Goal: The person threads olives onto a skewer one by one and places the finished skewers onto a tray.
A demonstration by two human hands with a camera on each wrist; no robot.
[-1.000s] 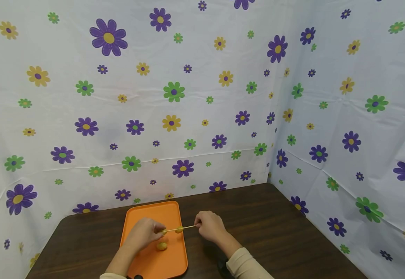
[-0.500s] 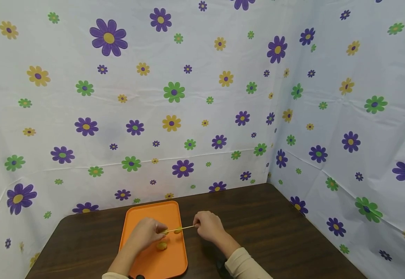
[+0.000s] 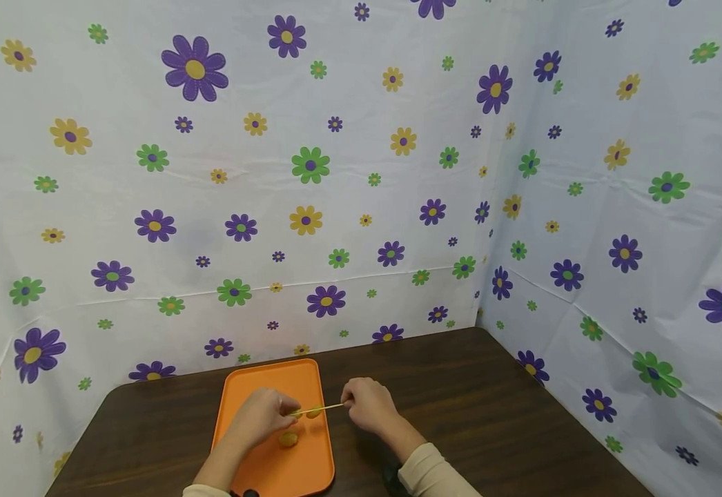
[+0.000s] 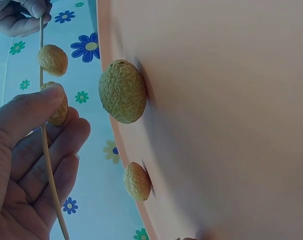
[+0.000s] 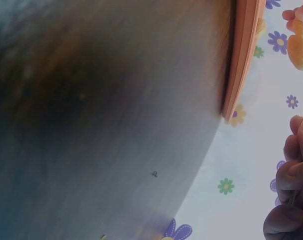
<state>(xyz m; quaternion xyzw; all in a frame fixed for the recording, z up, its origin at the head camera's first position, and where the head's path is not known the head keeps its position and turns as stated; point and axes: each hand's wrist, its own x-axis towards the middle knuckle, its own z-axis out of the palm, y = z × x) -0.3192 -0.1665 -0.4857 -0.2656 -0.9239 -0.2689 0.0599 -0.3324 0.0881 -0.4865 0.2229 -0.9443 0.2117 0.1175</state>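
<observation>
A thin wooden skewer [image 4: 48, 160] runs between the two hands, low over the orange tray [image 3: 274, 376]. Two wrinkled, yellow-brown oval fruits are on its line. My left hand [image 3: 264, 416] pinches the nearer fruit [image 4: 58, 111] between thumb and fingers, the skewer's length passing across the palm. Just beyond those fingertips sits the second fruit [image 4: 53, 60], a small gap apart. My right hand [image 3: 368, 404] grips the skewer's other part with curled fingers, right of the tray. On the tray lie a larger-looking fruit [image 4: 122, 91] and another fruit [image 4: 137, 181].
The tray rests on a dark wood-grain table [image 3: 460, 400]. A white flower-printed cloth [image 3: 361, 241] hangs behind and to the right. Below the right forearm a dark object [image 3: 392, 476] shows in part on the table.
My right hand has shifted slightly left with the skewer, bringing the outer fruit closer to my left hand. My left hand stays almost in place, still pinching its fruit.
</observation>
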